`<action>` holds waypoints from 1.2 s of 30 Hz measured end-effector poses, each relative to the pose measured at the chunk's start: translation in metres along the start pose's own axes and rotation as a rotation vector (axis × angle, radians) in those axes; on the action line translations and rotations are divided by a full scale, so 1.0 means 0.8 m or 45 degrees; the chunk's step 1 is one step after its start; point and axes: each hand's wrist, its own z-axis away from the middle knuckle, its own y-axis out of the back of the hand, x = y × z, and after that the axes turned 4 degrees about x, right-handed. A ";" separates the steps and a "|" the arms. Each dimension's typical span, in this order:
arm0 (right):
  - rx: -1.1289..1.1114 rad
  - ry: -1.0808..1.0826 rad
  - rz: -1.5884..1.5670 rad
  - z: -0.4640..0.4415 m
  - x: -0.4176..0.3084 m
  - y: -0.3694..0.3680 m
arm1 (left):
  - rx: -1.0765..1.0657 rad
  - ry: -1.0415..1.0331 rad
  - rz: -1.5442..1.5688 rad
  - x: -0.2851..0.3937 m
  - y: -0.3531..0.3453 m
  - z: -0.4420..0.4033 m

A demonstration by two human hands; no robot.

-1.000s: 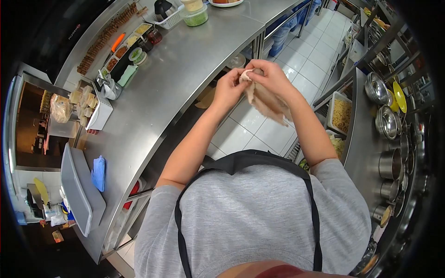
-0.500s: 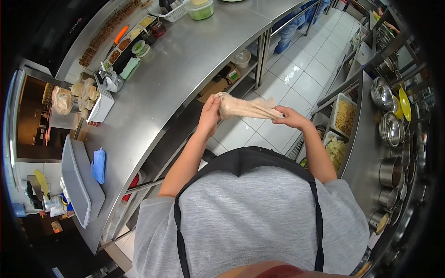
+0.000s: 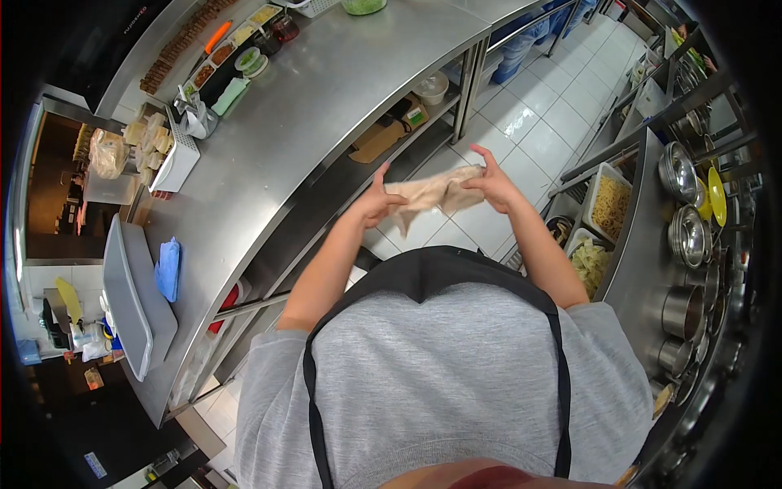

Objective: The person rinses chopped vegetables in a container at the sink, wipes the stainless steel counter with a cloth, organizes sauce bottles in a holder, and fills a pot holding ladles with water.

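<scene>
A beige cloth is stretched loosely between my hands above the tiled floor, its lower edges hanging down and slightly blurred. My left hand has hold of the cloth's left end, with the index finger pointing up. At the other end, my right hand grips the cloth between thumb and fingers, the index finger raised. Both hands are in front of my black apron, between the counter and the right-hand worktop.
The steel counter curves along the left, bearing a blue cloth, a grey bin and a white basket. On the right stand a noodle tray, metal bowls and pots.
The cloth was bunched, then pulled out sideways, and is now looser and shorter between my hands. My right hand has moved up and left since half a second ago.
</scene>
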 end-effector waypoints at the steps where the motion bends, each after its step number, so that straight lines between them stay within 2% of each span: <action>1: -0.147 0.068 0.127 -0.002 -0.007 0.010 | -0.136 -0.079 -0.082 0.004 0.012 0.000; 2: -0.294 0.136 0.251 -0.003 -0.009 0.016 | -0.277 -0.089 -0.139 0.006 0.021 0.001; 3: -0.255 0.247 0.522 -0.001 -0.008 0.016 | -0.287 -0.140 -0.399 0.007 0.022 0.006; 4: -0.258 0.239 0.518 -0.002 -0.008 0.016 | -0.298 -0.189 -0.660 0.007 0.022 0.011; 5: -0.344 0.321 0.973 -0.005 -0.011 0.017 | -0.297 -0.183 -0.659 0.004 0.022 0.011; 6: -0.426 0.401 1.429 -0.006 -0.014 0.017 | -0.207 -0.322 -1.160 0.000 0.021 0.010; 7: -0.428 0.401 1.428 -0.007 -0.015 0.018 | -0.104 -0.465 -1.659 -0.002 0.021 0.009; 8: -0.376 0.507 1.317 -0.008 -0.016 0.019 | -0.100 -0.462 -1.658 -0.002 0.022 0.007; 10: -0.328 0.615 1.205 -0.006 -0.024 0.017 | 0.291 -0.645 -1.665 0.004 0.023 0.007; 11: -0.279 0.675 0.961 -0.005 -0.028 0.017 | 0.346 -0.839 -1.697 0.005 0.032 0.015; 12: -0.232 0.725 0.716 -0.002 -0.030 0.016 | 0.349 -0.834 -1.694 0.008 0.040 0.017; 14: -0.188 0.846 0.743 -0.007 -0.040 0.015 | 0.036 -0.850 -0.878 0.019 0.054 0.016; 15: -0.174 0.479 0.617 -0.004 -0.049 0.009 | 0.126 -0.668 -0.940 0.024 0.056 0.019; 16: -0.163 0.112 0.493 -0.003 -0.055 0.001 | 0.151 -0.673 -0.932 0.022 0.056 0.019; 18: -0.127 0.147 0.478 0.000 -0.057 -0.029 | 0.457 -0.782 -0.777 0.012 0.042 0.014; 19: -0.185 0.155 0.405 0.004 -0.059 -0.047 | 0.437 -0.615 -0.399 0.019 0.020 0.030; 20: -0.241 0.156 0.331 0.007 -0.061 -0.064 | 0.448 -0.579 -0.334 0.016 0.012 0.030; 21: -0.271 0.155 0.347 0.010 -0.063 -0.084 | 0.354 -0.456 -0.194 0.023 -0.003 0.046; 22: -0.360 0.330 0.571 0.013 -0.065 -0.104 | 0.257 -0.338 -0.054 0.038 -0.021 0.067; 23: -0.447 0.510 0.790 0.012 -0.066 -0.119 | 0.150 -0.370 -0.107 0.046 -0.030 0.080; 24: -0.477 0.511 0.798 0.002 -0.066 -0.130 | 0.043 -0.400 -0.161 0.050 -0.032 0.090; 25: -0.475 0.682 0.685 -0.012 -0.065 -0.142 | 0.081 -0.457 -0.330 0.055 -0.019 0.096; 26: -0.471 0.853 0.567 -0.023 -0.066 -0.155 | 0.106 -0.468 -0.316 0.062 -0.010 0.109; 28: -0.472 1.173 0.531 -0.020 -0.111 -0.199 | 0.574 -0.980 -0.636 0.080 0.011 0.139; 30: -0.540 1.518 0.821 -0.031 -0.154 -0.230 | 0.716 -1.059 -0.500 0.085 0.051 0.164; 31: -0.676 1.525 1.002 -0.052 -0.163 -0.242 | 0.788 -1.029 -0.456 0.082 0.075 0.174; 32: -0.695 1.533 1.006 -0.062 -0.163 -0.249 | 0.859 -0.996 -0.407 0.074 0.100 0.182; 34: -0.710 1.248 1.677 -0.083 -0.169 -0.269 | 0.994 -0.971 -0.488 0.047 0.145 0.202; 35: -0.763 0.918 1.707 -0.095 -0.180 -0.285 | 1.114 -0.931 -0.582 0.031 0.166 0.214; 36: -0.796 0.941 1.720 -0.119 -0.174 -0.298 | 1.150 -0.936 -0.562 0.014 0.185 0.227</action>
